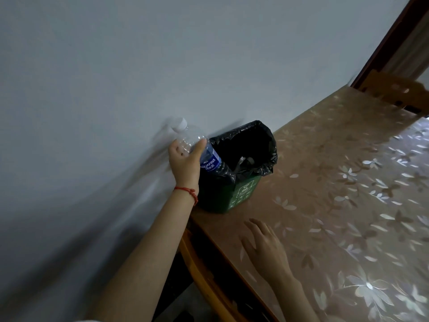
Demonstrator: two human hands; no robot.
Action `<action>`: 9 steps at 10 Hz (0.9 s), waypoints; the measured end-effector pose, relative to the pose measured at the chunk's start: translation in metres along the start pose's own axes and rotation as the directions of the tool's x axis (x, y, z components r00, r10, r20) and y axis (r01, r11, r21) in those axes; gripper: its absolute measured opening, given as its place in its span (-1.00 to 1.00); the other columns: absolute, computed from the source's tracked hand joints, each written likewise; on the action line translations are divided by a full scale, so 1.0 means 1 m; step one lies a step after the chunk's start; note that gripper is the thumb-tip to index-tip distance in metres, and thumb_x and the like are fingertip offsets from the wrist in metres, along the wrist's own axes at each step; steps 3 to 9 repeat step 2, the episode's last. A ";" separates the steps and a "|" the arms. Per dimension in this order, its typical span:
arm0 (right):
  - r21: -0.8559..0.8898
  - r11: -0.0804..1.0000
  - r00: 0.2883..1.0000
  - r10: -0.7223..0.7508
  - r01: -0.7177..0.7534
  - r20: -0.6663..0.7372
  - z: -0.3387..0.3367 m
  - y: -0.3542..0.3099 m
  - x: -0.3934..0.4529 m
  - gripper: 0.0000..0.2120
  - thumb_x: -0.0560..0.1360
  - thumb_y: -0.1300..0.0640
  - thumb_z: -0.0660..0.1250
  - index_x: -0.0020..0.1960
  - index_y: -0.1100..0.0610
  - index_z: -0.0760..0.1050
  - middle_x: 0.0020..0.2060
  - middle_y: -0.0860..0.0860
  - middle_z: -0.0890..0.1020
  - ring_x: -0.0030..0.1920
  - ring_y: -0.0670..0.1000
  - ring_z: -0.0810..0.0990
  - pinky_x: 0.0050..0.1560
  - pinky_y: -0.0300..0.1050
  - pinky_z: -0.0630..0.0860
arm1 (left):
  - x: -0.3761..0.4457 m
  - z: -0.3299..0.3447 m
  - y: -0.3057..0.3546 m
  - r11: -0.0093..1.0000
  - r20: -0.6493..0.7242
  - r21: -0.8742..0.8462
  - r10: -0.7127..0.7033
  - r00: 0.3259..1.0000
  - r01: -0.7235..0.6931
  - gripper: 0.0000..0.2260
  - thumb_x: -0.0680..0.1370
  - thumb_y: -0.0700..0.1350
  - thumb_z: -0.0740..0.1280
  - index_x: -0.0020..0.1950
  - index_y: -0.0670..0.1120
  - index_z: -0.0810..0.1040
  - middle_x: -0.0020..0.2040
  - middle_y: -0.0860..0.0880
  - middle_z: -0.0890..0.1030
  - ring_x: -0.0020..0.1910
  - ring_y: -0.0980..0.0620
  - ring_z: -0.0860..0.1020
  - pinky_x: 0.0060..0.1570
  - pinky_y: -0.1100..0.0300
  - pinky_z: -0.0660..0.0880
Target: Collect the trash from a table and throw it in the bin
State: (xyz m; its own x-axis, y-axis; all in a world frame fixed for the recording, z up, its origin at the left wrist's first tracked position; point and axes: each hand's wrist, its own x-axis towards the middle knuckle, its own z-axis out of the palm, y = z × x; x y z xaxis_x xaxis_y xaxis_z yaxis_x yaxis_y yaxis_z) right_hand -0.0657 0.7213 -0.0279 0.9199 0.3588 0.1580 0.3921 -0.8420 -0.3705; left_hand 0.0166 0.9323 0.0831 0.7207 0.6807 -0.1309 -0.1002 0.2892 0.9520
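The left hand [185, 162] holds a clear plastic bottle [201, 151] in a curled grip, tilted with its base dipping into the bin [241, 189] and its cap [181, 124] pointing up toward the wall. The bin, lined with a black bag [267, 145], stands on the worktop [336, 182] at its edge. The right hand [264, 247] rests flat and relaxed on the worktop, holding nothing. This looks like the drop-off step; next, the fingers likely need to loosen so the bottle slides inside.
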 end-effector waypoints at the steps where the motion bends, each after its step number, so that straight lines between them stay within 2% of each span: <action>1: 0.020 1.000 1.000 0.007 -0.008 0.017 0.001 -0.002 0.000 -0.67 0.46 0.09 0.36 0.21 0.11 0.50 0.18 0.02 0.56 0.16 0.04 0.53 0.02 -0.13 0.50 | 0.001 -0.006 -0.002 0.997 0.012 0.074 0.029 1.000 -0.030 -0.51 0.36 -0.17 0.49 0.21 -0.22 0.40 0.18 -0.11 0.53 0.10 0.00 0.54 0.03 0.24 0.52; 2: 0.032 0.999 1.000 0.008 -0.008 0.026 0.002 -0.005 0.001 -0.65 0.48 0.06 0.34 0.24 0.10 0.48 0.21 0.00 0.54 0.20 0.02 0.50 0.07 -0.13 0.48 | -0.005 -0.014 -0.001 0.990 0.027 0.135 0.032 0.999 -0.035 -0.40 0.39 -0.18 0.46 0.36 -0.23 0.30 0.25 -0.07 0.46 0.16 0.05 0.49 0.03 0.38 0.46; 9: 0.032 0.999 1.000 0.008 -0.008 0.026 0.002 -0.005 0.001 -0.65 0.48 0.06 0.34 0.24 0.10 0.48 0.21 0.00 0.54 0.20 0.02 0.50 0.07 -0.13 0.48 | -0.005 -0.014 -0.001 0.990 0.027 0.135 0.032 0.999 -0.035 -0.40 0.39 -0.18 0.46 0.36 -0.23 0.30 0.25 -0.07 0.46 0.16 0.05 0.49 0.03 0.38 0.46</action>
